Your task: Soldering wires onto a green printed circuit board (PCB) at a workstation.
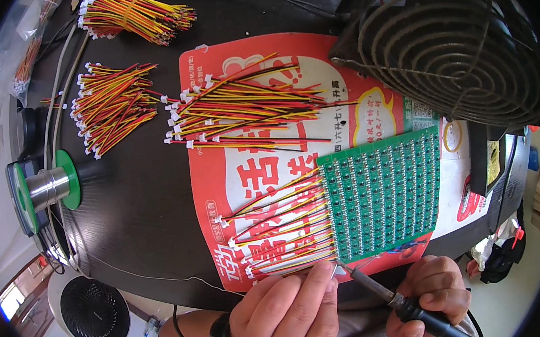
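Observation:
My right hand (430, 299) grips a soldering iron (417, 313) by its black handle, its tip pointing at the near left corner of a green circuit board panel (385, 197). My left hand (289, 314) is closed in a pinch beside that tip. A thin strand of solder wire (193, 278) runs across the table to this hand; its end at the fingertips is hard to make out. Red, black and yellow wires with white connectors (281, 222) extend leftward from the panel's left edge. Beneath the panel lies a red and white printed sheet (205, 193).
Loose connector wires (245, 106) lie beyond the panel, with another pile (116, 108) and a banded bundle (135, 16) farther left. A green-flanged solder spool (50, 188) stands at left. A black fan with a wire guard (446, 50) looms at far right. A dark basket (94, 312) sits below the table.

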Demonstrator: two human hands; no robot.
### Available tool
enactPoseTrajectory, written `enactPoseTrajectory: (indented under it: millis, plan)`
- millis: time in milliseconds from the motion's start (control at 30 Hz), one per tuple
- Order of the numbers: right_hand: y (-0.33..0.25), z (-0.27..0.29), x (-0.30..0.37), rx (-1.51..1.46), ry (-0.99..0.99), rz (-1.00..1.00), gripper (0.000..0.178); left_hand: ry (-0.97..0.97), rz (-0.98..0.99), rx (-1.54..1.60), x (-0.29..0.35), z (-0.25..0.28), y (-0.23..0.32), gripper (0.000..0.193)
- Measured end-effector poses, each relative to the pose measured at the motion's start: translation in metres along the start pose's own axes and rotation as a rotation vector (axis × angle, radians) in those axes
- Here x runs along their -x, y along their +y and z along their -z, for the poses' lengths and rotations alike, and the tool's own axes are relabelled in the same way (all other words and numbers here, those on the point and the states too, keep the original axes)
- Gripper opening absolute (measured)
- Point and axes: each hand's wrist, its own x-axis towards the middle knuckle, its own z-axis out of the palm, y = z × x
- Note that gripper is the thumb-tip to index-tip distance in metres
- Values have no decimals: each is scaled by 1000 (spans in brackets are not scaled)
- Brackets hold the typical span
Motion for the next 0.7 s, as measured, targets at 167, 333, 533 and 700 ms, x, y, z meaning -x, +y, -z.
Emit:
enactPoseTrajectory:
  millis: [167, 333, 533, 700]
  plan:
    - [2, -2, 0, -4, 4, 7, 32, -17, 38, 13, 0, 3, 3, 8]
    - [4, -3, 4, -16, 49, 59, 31, -6, 61, 4, 2, 0, 3, 9]
    - [7, -6, 7, -32, 80, 78, 31, 60, 10, -23, 6, -3, -1, 9]
    - [4, -3, 7, -33, 128, 63, 33, 32, 31, -5, -1, -2, 3, 9]
